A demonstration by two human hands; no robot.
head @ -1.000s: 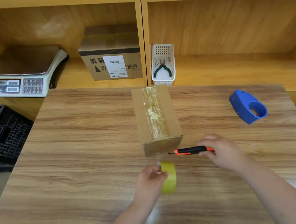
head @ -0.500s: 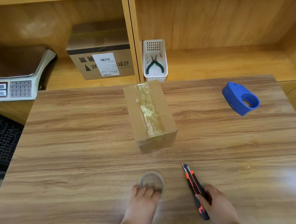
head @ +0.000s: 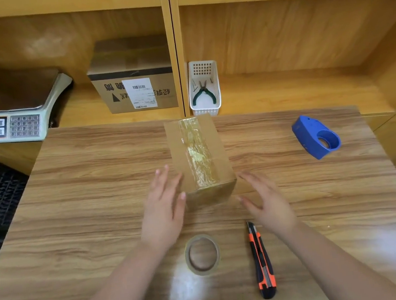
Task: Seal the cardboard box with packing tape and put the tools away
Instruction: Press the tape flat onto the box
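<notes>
The left hand (head: pixel 163 209), fingers spread wide and holding nothing, flanks the cardboard box (head: pixel 199 159) at mid-counter, apparently to steady or lift it; the right hand (head: pixel 266 200) mirrors it, equally spread and unladen. Half a second earlier both hands were setting down the tape roll (head: pixel 202 254) and knife (head: pixel 262 259), which now lie released nearside of the box.

Both hands held open, nothing gripped

The left hand (head: pixel 163 206) and right hand (head: pixel 266 200) are stretched forward with fingers spread, palms turned inward toward each other; the forearms are extended from the lower edge.
</notes>
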